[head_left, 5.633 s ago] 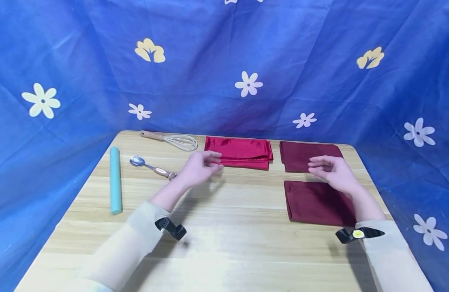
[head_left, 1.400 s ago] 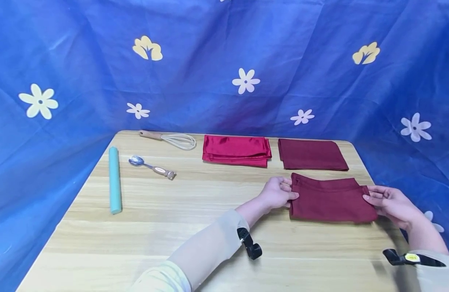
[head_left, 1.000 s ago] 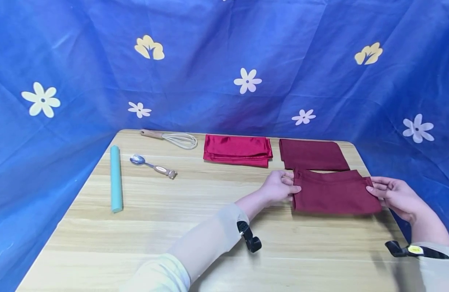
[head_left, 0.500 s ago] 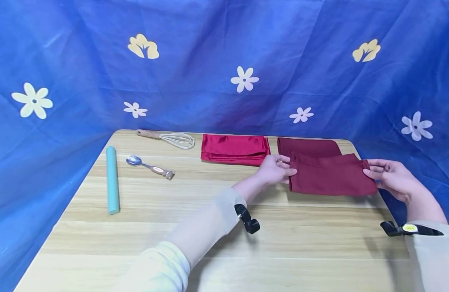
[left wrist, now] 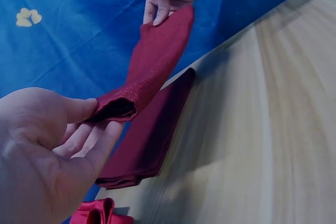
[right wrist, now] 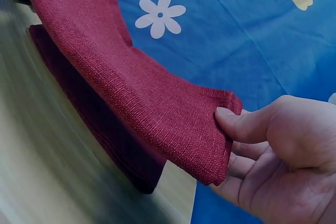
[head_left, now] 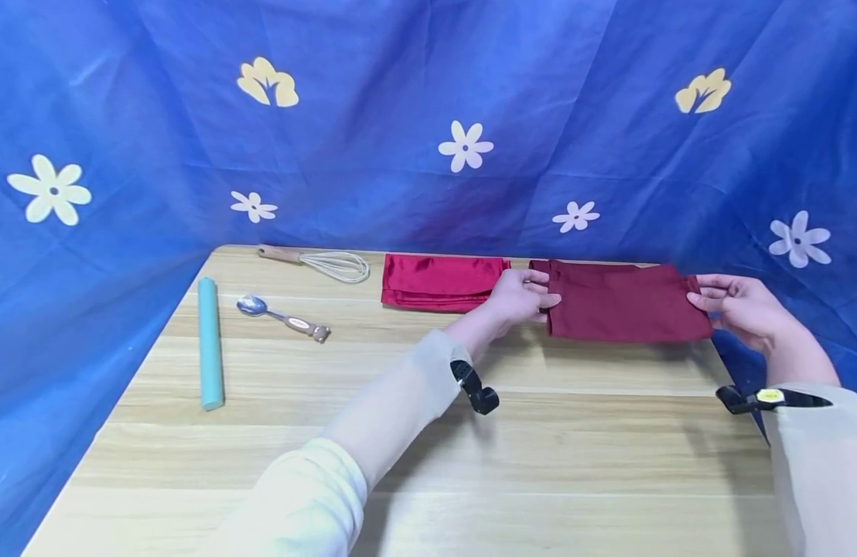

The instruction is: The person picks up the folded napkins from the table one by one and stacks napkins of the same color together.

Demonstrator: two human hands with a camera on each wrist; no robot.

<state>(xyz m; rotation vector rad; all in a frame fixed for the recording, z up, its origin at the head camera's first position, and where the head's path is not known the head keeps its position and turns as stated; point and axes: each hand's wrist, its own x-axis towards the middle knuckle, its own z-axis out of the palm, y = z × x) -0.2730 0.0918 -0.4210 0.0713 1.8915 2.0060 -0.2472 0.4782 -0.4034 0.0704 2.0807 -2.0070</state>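
A folded maroon cloth (head_left: 623, 303) hangs level between my two hands, raised over the table. My left hand (head_left: 517, 299) pinches its left edge between thumb and fingers; my right hand (head_left: 742, 309) pinches the right edge. Beneath it lies a second folded maroon cloth (left wrist: 152, 140), mostly covered in the head view; both wrist views show a gap between the two. The raised cloth's folded layers form an open loop by my left fingers (left wrist: 107, 142). To the left, a shiny red folded cloth (head_left: 438, 278) lies partly behind my left hand.
On the wooden table (head_left: 296, 449), a whisk (head_left: 324, 263) lies at the back left. In front of it is a spoon (head_left: 282, 318) with a bear-shaped handle end. A teal rod (head_left: 210, 344) lies along the left edge. A blue flowered curtain (head_left: 373, 116) hangs behind.
Both hands took hold of the nearer maroon cloth, lifted it and carried it toward the back of the table. It now overlaps the farther maroon cloth, which stayed in place.
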